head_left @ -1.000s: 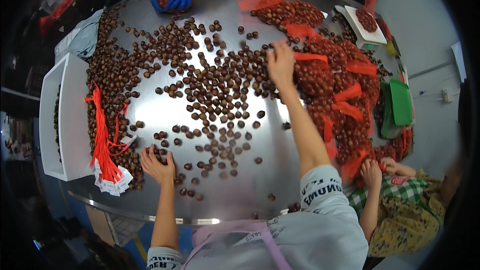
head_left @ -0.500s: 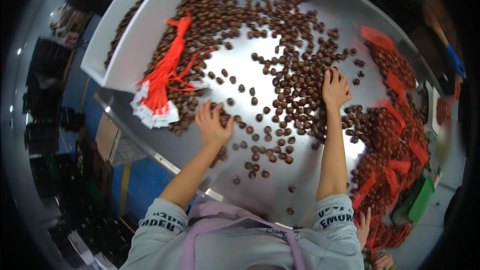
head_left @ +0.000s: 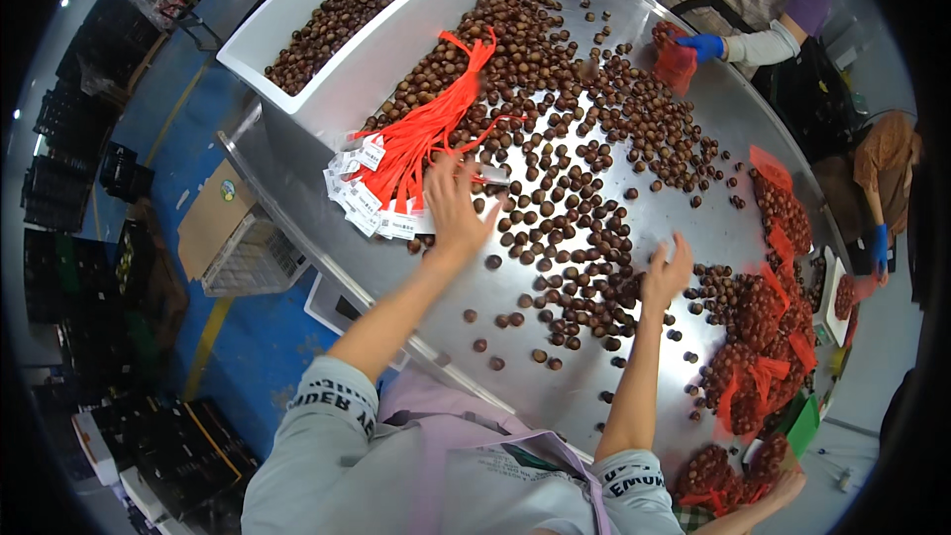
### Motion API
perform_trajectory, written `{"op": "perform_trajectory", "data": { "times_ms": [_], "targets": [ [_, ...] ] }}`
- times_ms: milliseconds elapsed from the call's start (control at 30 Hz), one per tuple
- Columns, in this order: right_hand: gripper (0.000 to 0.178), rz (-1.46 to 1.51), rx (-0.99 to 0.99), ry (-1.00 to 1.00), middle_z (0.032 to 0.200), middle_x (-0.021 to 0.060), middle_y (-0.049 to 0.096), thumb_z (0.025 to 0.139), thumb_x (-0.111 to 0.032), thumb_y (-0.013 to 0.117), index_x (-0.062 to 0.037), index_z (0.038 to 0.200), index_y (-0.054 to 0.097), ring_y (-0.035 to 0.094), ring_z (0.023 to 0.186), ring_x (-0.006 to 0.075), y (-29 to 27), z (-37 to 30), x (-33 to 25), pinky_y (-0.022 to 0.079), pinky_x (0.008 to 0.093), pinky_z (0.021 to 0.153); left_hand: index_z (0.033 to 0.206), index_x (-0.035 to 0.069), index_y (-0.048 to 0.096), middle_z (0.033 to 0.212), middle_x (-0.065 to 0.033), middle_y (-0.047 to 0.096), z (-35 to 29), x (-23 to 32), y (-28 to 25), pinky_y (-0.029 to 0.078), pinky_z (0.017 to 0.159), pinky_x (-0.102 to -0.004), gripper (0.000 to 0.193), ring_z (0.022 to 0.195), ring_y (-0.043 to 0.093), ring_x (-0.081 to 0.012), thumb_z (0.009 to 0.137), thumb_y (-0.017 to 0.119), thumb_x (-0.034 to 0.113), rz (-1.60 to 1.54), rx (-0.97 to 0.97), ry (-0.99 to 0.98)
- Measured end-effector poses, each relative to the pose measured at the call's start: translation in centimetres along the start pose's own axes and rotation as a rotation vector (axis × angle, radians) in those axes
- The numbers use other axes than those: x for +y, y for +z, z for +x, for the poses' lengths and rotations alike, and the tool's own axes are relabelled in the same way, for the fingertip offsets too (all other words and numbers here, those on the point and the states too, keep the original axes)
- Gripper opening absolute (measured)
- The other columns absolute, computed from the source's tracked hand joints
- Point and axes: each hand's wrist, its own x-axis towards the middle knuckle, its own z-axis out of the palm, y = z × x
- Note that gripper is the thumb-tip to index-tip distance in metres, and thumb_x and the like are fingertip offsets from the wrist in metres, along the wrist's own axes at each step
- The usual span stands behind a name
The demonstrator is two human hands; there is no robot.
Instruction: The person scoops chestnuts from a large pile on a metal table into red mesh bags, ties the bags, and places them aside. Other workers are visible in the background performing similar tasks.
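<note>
Head view, centre: left hand (head_left: 454, 206) spread open, fingers over the tagged ends of a red tie bundle (head_left: 421, 154) lying upper-centre beside a white crate (head_left: 391, 35). Right hand (head_left: 666, 275), centre-right, fingers splayed on loose chestnuts (head_left: 570, 208) scattered across the steel table (head_left: 555, 391); contact w/ table prob. but unclear. Netted red chestnut bags (head_left: 758, 317) at lower right.

The person wears a light grey top with short sleeves. Each sleeve ends in a grey band with dark letters printed around it. Over the top sits a pale purple apron, with straps that run up over the chest and shoulders. Both forearms are bare from the sleeve bands down. The left hand (head_left: 454, 206) has no glove on it. The right hand (head_left: 666, 275) has no glove either. No watch or ring shows on either hand.
</note>
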Motion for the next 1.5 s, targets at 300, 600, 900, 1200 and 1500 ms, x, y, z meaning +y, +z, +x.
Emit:
{"op": "perform_trajectory", "data": {
  "times_ms": [300,600,900,1200,1500],
  "targets": [
    [0.039,-0.198,-0.147,0.121,0.114,0.0182,0.049,0.085,-0.028,0.044,-0.0015,0.113,0.048,0.044,0.108,0.0312,2.5,-5.0,-2.9,0.032,0.0396,0.092,0.117,0.002,0.042,0.109,-0.0188,0.051,11.3,-9.8,0.7,0.042,0.082,-0.0368,0.076,0.097,0.051,-0.0322,0.059,0.069,0.044,0.067,-0.489,-0.048],
    [0.043,-0.114,-0.296,0.086,0.122,0.0118,0.043,0.083,-0.033,0.046,-0.0076,0.118,0.046,0.036,0.116,0.0266,10.0,-2.8,-15.5,0.021,0.0422,0.098,0.091,0.008,0.062,0.088,-0.0173,0.061,18.5,-14.9,-1.7,0.043,0.075,-0.0403,0.030,0.085,0.057,-0.0328,0.072,0.059,0.032,-0.064,-0.609,-0.192],
    [0.030,0.186,-0.469,-0.251,0.088,0.0056,0.056,0.071,-0.035,0.064,-0.0104,0.088,0.063,0.047,0.091,0.0225,13.0,-1.5,-26.3,0.031,0.0375,0.082,0.098,0.003,0.057,0.085,-0.0167,0.060,19.0,-16.8,-2.0,0.044,0.073,-0.0371,0.031,0.081,0.057,-0.0310,0.071,0.061,0.018,-0.015,-0.450,-0.016],
    [0.022,0.190,-0.529,-0.306,0.087,0.0045,0.055,0.067,-0.024,0.067,-0.0076,0.080,0.062,0.046,0.094,0.0230,14.0,-2.9,-27.6,0.030,0.0372,0.084,0.115,0.011,0.047,0.115,-0.0076,0.045,13.5,-12.5,-3.3,0.022,0.098,-0.0432,0.041,0.116,0.035,-0.0235,0.075,0.055,0.021,-0.079,-0.278,0.670],
    [0.023,1.111,-0.590,0.455,0.077,0.0016,0.056,0.075,-0.015,0.062,-0.0050,0.095,0.056,0.051,0.071,0.0108,2.2,0.2,-23.2,0.043,0.0258,0.070,0.098,0.008,0.051,0.113,-0.0027,0.047,10.6,-17.4,-1.6,0.032,0.084,-0.0375,0.022,0.112,0.037,-0.0197,0.080,0.050,0.020,0.042,-0.419,0.613]
  ]
}}
